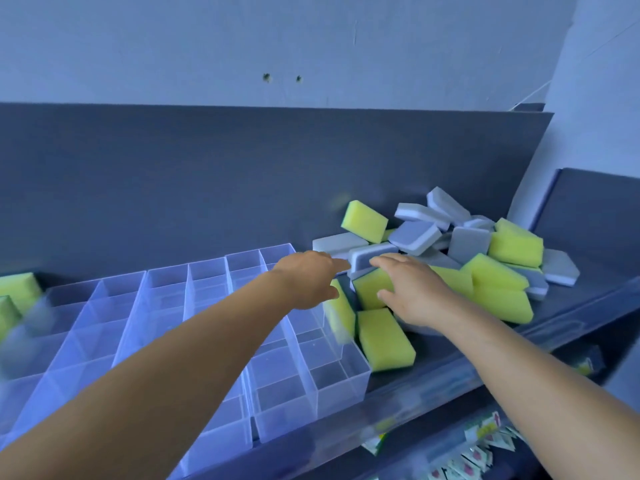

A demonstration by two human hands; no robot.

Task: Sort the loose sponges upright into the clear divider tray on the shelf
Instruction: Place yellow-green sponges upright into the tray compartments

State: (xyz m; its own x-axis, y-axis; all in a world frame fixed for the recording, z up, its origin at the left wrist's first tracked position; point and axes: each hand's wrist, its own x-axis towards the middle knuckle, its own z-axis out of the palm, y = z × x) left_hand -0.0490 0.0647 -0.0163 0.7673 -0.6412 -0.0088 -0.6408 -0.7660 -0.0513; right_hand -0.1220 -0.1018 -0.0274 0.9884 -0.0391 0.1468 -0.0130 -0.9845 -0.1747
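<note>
Left hand (308, 280): fingers extended, tips at a grey sponge (372, 258) on the pile's near edge; contact not resolvable. Right hand (412, 289): fingers spread over a yellow sponge (369, 289), thumb against its face; full grasp cannot be told. Pile of loose sponges (485, 251) at right on the shelf (588, 282): about eight yellow, about ten grey; overlaps prevent exact count. One clear divider tray (173, 306) at left, its right edge beside the pile, visible cells open. Two yellow sponges (17, 296) at the tray's far-left end, blurred.

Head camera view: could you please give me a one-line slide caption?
Both hands, left and right, reach into the loose sponge pile beside the clear divider tray.
</note>
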